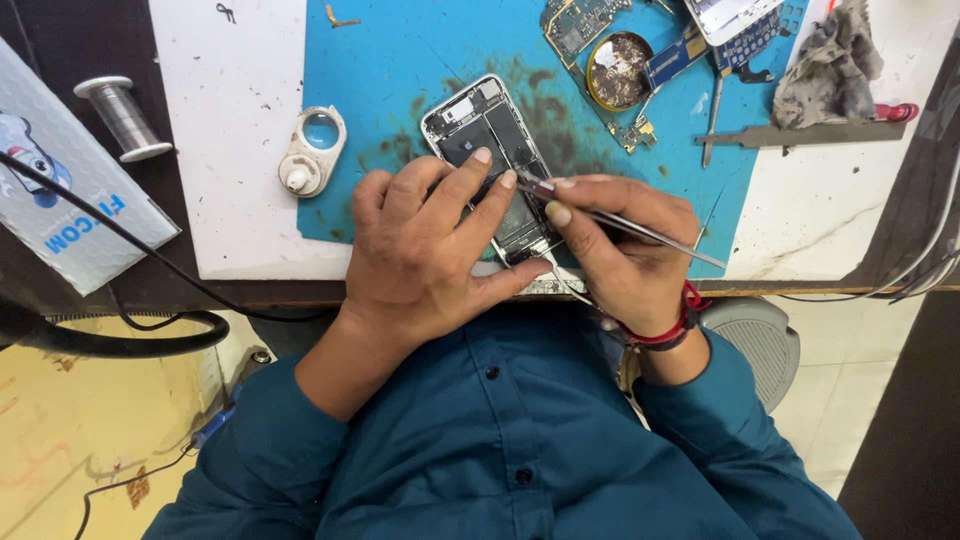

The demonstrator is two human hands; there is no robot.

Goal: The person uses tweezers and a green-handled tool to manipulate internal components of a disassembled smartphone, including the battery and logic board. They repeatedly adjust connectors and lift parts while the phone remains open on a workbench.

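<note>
Left hand [425, 250], right hand [615, 245] on opened phone [490, 135] — dark, silver-rimmed, backless

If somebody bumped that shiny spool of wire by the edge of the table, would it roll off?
It probably could. The spool of wire lies on its side, and its round end flanges would likely let it roll. It sits on the dark strip beside the white board, near the table's left edge, so a push that way looks risky. Tightly wound metal wire likely makes it heavy for its size.
</note>
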